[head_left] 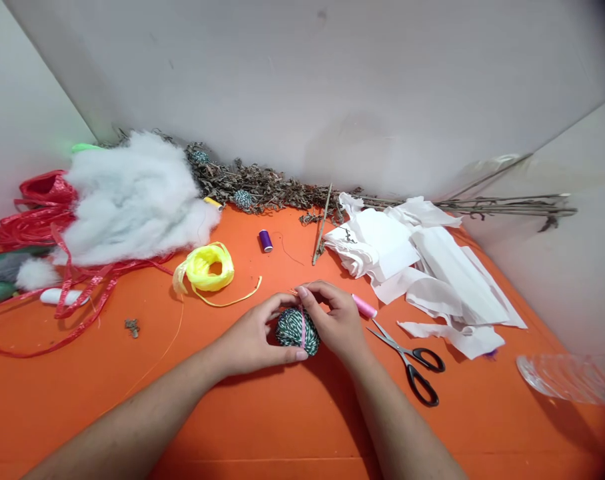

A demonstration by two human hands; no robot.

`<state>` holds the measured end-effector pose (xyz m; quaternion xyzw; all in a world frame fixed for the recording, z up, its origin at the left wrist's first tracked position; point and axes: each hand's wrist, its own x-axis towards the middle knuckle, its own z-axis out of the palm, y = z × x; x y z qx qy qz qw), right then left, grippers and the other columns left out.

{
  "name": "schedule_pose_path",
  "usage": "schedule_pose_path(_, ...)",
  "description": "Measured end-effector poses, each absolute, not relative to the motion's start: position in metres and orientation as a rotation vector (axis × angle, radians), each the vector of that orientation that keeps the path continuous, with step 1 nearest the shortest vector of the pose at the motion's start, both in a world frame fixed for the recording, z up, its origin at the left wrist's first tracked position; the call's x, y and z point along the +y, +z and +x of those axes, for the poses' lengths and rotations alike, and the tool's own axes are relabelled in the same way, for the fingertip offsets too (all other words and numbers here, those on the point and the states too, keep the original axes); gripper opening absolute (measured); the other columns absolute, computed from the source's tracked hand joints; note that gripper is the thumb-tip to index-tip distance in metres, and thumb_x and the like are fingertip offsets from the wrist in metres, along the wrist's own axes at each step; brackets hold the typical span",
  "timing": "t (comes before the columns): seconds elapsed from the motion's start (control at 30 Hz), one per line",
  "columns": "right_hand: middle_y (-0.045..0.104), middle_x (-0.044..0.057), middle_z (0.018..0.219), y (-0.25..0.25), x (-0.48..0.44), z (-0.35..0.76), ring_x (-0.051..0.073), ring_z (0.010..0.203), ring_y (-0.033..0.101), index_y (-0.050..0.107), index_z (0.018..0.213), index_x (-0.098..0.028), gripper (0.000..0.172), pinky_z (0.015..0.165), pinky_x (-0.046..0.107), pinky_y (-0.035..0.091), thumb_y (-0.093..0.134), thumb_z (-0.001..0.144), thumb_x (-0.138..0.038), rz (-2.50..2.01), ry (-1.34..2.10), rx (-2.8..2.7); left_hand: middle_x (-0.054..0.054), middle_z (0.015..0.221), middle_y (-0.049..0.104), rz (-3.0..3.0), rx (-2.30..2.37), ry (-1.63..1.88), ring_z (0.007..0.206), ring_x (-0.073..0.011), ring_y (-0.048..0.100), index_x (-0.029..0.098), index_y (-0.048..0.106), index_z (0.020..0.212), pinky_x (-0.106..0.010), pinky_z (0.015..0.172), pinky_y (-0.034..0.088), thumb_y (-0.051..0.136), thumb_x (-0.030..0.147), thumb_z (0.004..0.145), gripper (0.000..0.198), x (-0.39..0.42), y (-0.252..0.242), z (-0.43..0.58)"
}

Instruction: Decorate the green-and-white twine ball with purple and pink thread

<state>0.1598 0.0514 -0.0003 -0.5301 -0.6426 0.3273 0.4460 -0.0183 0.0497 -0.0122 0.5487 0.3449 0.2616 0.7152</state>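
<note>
A ball of dark green and white twisted yarn [290, 328] is held just above the orange table, with a pink band of thread around its middle. My left hand [255, 333] grips the ball from the left, thumb along the near side and fingers behind. At the top of the ball, my right hand [335, 317] pinches with thumb and forefinger; a thin, light-coloured tip pokes out there, too small to name. Beside my right hand lies a pink thread spool [364, 306]. Black-handled scissors [406, 353] rest to the right, blades slightly apart.
White fibre stuffing [132, 200] and red ribbon [37, 220] heap at left. Yellow raffia [210, 268] and a purple spool [265, 241] lie ahead. Dried stems [262, 183] line the wall. White paper strips [432, 267] spread right, near a clear plastic cup stack [572, 379].
</note>
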Motion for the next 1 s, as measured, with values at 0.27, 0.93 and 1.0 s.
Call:
schedule_pose_path(0.27,0.071,0.005,0.079,-0.002,0.053,0.159,0.017,0.072,0.066,0.071,0.084,-0.018,0.019,0.067,0.029,0.051,0.061,0.092,-0.032,-1.307,0.792,-1.579,-0.012,0.131,0.059,1.325,0.767,0.571,0.116,-0.0282,0.062,0.021,0.05,0.129,-0.044,0.1,0.051,0.081,0.022,0.068,0.068,0.049,-0.012,-0.016)
schedule_pose_path(0.93,0.072,0.004,0.08,-0.002,0.053,0.161,0.015,0.069,0.065,0.071,0.083,-0.018,0.019,0.065,0.027,0.05,0.061,0.092,-0.031,-1.315,0.756,-1.563,-0.006,0.127,0.061,1.94,0.795,0.493,0.117,-0.0258,0.056,0.024,0.053,0.123,-0.041,0.101,0.045,0.075,0.018,0.069,0.058,0.048,0.0,-0.019)
schedule_pose_path(1.0,0.071,0.003,0.079,-0.002,0.053,0.161,0.015,0.068,0.064,0.07,0.082,-0.018,0.019,0.065,0.027,0.05,0.061,0.092,-0.031,-1.31,0.736,-1.554,-0.006,0.127,0.061,1.914,0.775,0.49,0.117,-0.0249,0.056,0.024,0.053,0.123,-0.04,0.101,0.045,0.072,0.017,0.071,0.056,0.046,0.001,-0.019)
